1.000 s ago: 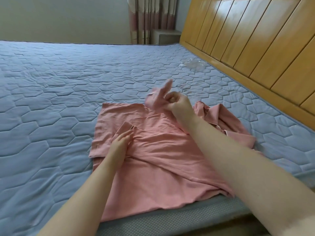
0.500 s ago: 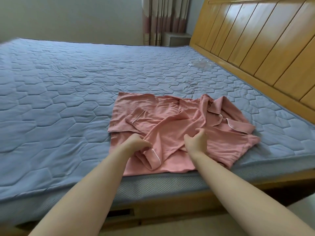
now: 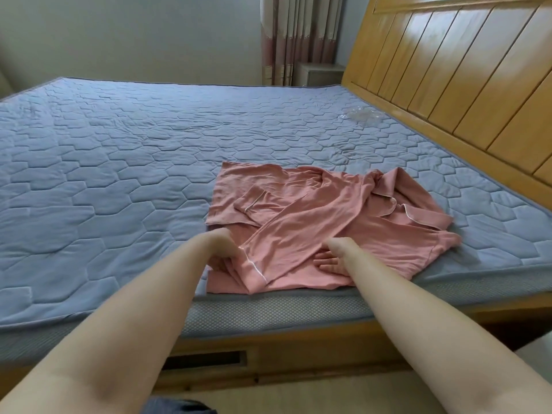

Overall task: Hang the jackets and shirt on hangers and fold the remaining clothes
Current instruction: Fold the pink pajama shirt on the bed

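A pink pyjama shirt [image 3: 313, 216] with white piping lies partly folded on the near edge of the blue quilted mattress [image 3: 119, 162]. One sleeve crosses the body diagonally, its cuff near the bed's edge. My left hand [image 3: 222, 252] grips the fabric beside that cuff. My right hand [image 3: 331, 258] rests palm down, fingers spread, on the shirt's lower part. The collar is bunched at the right side.
A wooden headboard [image 3: 448, 85] runs along the right. A crumpled clear plastic bag [image 3: 360, 116] lies on the mattress near it. A bedside cabinet [image 3: 321, 74] and curtains [image 3: 298, 37] stand at the far end. The wooden bed frame [image 3: 268, 351] is below my arms.
My right hand brought the sleeve down across the shirt, then flattened onto the fabric. My left hand moved toward the near edge and took hold by the cuff. The view pulled back.
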Demonstrator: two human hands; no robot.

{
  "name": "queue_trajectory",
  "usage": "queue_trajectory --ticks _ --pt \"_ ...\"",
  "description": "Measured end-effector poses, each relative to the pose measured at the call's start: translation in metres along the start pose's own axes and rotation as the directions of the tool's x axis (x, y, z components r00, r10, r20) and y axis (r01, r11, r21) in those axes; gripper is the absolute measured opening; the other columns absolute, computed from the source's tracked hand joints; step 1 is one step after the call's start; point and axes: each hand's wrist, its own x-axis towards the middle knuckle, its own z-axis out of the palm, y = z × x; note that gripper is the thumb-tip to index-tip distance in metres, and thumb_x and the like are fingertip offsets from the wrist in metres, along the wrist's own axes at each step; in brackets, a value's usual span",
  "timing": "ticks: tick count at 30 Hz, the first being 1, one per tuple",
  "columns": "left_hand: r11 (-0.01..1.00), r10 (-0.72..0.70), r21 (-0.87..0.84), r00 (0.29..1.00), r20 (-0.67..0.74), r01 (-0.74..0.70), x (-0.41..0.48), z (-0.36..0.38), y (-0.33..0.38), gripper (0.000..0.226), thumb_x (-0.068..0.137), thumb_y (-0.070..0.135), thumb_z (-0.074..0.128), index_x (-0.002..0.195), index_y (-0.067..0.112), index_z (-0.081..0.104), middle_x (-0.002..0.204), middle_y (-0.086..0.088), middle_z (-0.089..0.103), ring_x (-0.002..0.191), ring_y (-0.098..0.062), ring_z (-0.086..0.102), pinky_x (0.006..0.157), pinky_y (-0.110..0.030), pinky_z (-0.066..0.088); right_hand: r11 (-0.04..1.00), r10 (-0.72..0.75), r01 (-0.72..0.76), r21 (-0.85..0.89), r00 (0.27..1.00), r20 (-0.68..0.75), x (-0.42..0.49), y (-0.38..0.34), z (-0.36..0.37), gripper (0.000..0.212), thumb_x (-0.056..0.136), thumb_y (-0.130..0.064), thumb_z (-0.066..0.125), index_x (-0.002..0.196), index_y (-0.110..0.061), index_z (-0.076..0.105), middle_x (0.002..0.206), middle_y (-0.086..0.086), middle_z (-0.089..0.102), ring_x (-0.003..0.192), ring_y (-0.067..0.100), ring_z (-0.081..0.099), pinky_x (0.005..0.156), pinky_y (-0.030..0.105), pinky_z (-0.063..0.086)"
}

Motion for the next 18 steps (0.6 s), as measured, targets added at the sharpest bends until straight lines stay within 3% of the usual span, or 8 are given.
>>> queue_trajectory --ticks 3,6,8,10,12,14,18 --pt "0.861 0.170 0.508 0.934 -0.314 0.014 0.013 0.006 0.010 0.029 0.085 0.029 0.058 0.107 0.011 0.063 0.106 -0.009 0.068 0.092 -0.026 0.067 0.068 -0.029 0.051 0.994 -0.103 0.097 -0.052 0.988 -0.115 0.007 -0.001 -0.005 0.023 0.092 -0.010 0.042 0.075 0.003 0.051 0.070 0.015 0.061 0.055 0.023 0.061 0.038 0.023 0.047" --pt "0.750 0.369 0.661 0.844 -0.389 -0.024 0.024 0.012 0.036 0.026 0.085 0.021 0.052 0.107 0.016 0.065 0.113 -0.006 0.064 0.104 -0.026 0.061 0.072 -0.030 0.046 0.986 -0.165 0.153 -0.067 0.958 -0.233 0.023 -0.007 -0.016 0.026 0.088 -0.014 0.045 0.072 0.004 0.055 0.068 0.016 0.062 0.053 0.026 0.061 0.044 0.027 0.048" --pt "0.759 0.417 0.645 0.828 -0.376 -0.090 0.033 0.015 0.055 0.024 0.087 0.020 0.050 0.105 0.017 0.065 0.111 -0.004 0.064 0.103 -0.025 0.060 0.070 -0.029 0.043 0.973 -0.231 0.212 -0.092 0.921 -0.312 0.034 -0.014 -0.026 0.024 0.086 -0.017 0.049 0.077 0.003 0.058 0.073 0.018 0.063 0.055 0.029 0.061 0.047 0.032 0.051" --pt "0.791 0.454 0.587 0.807 -0.377 -0.171 0.047 0.017 0.074 0.028 0.084 0.022 0.053 0.108 0.018 0.066 0.110 -0.003 0.064 0.104 -0.025 0.059 0.069 -0.028 0.044 0.941 -0.334 0.282 -0.186 0.859 -0.388 0.046 -0.025 -0.039 0.018 0.085 -0.021 0.054 0.084 -0.004 0.058 0.084 0.016 0.064 0.071 0.032 0.064 0.063 0.040 0.055" --pt "0.800 0.496 0.551 0.779 -0.383 -0.239 0.065 0.019 0.092 0.030 0.084 0.022 0.052 0.111 0.019 0.066 0.112 -0.004 0.065 0.104 -0.026 0.059 0.071 -0.029 0.047 0.912 -0.397 0.291 -0.289 0.800 -0.449 0.056 -0.035 -0.051 0.021 0.084 -0.024 0.058 0.098 -0.008 0.060 0.097 0.012 0.063 0.091 0.030 0.061 0.079 0.031 0.046" --pt "0.836 0.496 0.467 0.764 -0.414 -0.290 0.087 0.021 0.110 0.031 0.088 0.024 0.051 0.115 0.018 0.064 0.116 -0.007 0.063 0.107 -0.027 0.058 0.079 -0.031 0.048 0.891 -0.446 0.318 -0.323 0.748 -0.492 0.070 -0.046 -0.063 0.026 0.086 -0.023 0.058 0.106 -0.006 0.061 0.105 0.013 0.064 0.103 0.029 0.058 0.081 0.028 0.040" --pt "0.905 0.426 0.196 0.810 -0.402 -0.378 0.132 0.024 0.148 0.037 0.089 0.027 0.054 0.124 0.019 0.060 0.127 -0.006 0.060 0.116 -0.026 0.055 0.095 -0.033 0.045 0.885 -0.459 0.299 -0.356 0.687 -0.563 0.105 -0.073 -0.081 0.034 0.088 -0.037 0.053 0.102 -0.008 0.064 0.105 0.013 0.065 0.115 0.031 0.049 0.093 0.031 0.037"
